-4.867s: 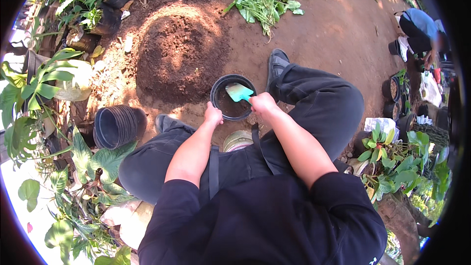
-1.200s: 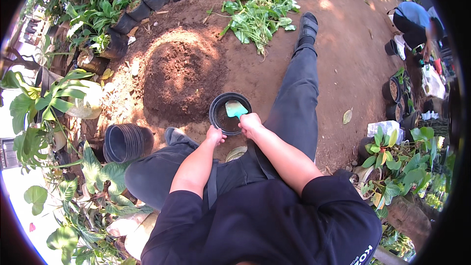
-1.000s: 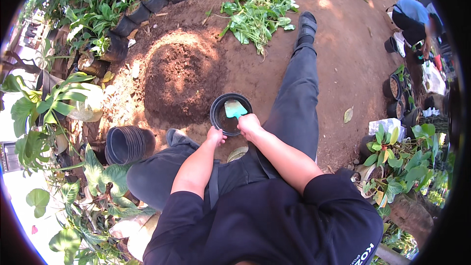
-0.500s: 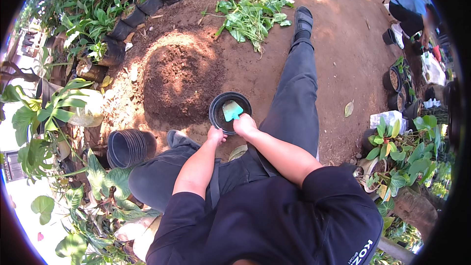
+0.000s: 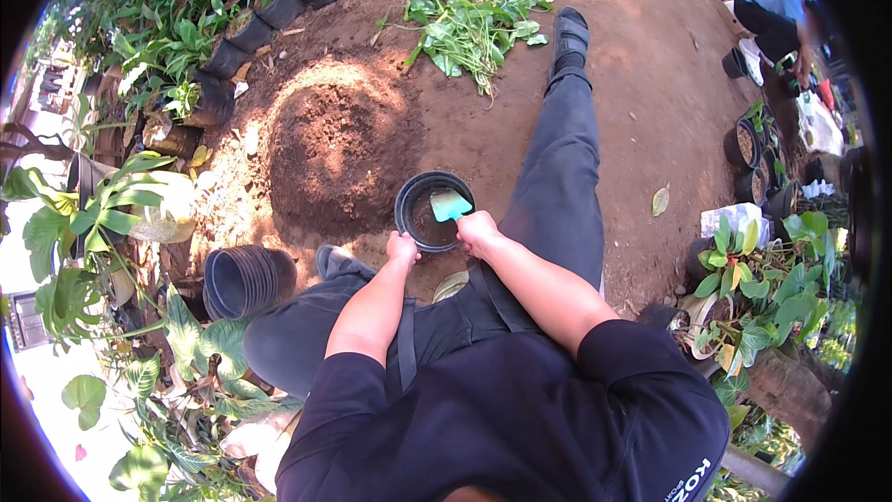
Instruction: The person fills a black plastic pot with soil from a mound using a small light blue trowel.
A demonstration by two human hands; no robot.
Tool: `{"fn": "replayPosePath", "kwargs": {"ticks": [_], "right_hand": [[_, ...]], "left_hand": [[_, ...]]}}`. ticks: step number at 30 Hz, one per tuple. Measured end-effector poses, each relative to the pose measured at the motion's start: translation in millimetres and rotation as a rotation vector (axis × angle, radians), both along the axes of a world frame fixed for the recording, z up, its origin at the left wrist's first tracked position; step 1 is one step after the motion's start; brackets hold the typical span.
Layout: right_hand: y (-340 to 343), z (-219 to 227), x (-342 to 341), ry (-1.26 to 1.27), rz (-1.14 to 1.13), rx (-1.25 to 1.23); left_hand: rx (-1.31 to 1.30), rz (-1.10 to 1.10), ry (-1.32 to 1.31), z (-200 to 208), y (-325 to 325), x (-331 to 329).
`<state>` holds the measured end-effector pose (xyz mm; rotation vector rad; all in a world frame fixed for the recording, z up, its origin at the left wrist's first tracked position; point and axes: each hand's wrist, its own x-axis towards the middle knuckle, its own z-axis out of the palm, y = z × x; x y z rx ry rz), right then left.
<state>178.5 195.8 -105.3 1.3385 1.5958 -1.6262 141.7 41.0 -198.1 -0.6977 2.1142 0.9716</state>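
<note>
We have just shifted the green trowel rightward inside the black pot, our right hand closed round the handle and our left hand pinching the near rim, between our legs and beside the soil mound, so the work seems to stay within the pot.

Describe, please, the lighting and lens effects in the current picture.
Head view throughout: sunlight dapples the soil mound; the lower-left edge is washed out white; the fisheye leaves a dark curved border; the trowel and black pot look reasonably clear.
</note>
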Motion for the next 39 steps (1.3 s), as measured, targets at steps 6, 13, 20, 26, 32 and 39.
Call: {"fn": "replayPosePath", "kwargs": {"ticks": [6, 13, 20, 26, 32, 39], "right_hand": [[-7, 30, 1, 0.129, 0.012, -0.042], [-7, 7, 1, 0.120, 0.183, 0.174], [-13, 10, -6, 0.177, 0.114, 0.146], [-2, 3, -9, 0.014, 0.115, 0.067], [6, -5, -4, 0.073, 0.151, 0.079], [6, 9, -4, 0.096, 0.138, 0.054]], "left_hand": [[0.230, 0.176, -0.257, -16, 4, 12], [0.275, 0.085, -0.403, -14, 9, 20], [0.206, -0.105, -0.303, -10, 1, 17], [0.164, -0.129, -0.356, -4, -3, 12], [-0.032, -0.026, -0.011, -4, 9, 9], [0.312, 0.046, -0.323, -12, 4, 13]]}}
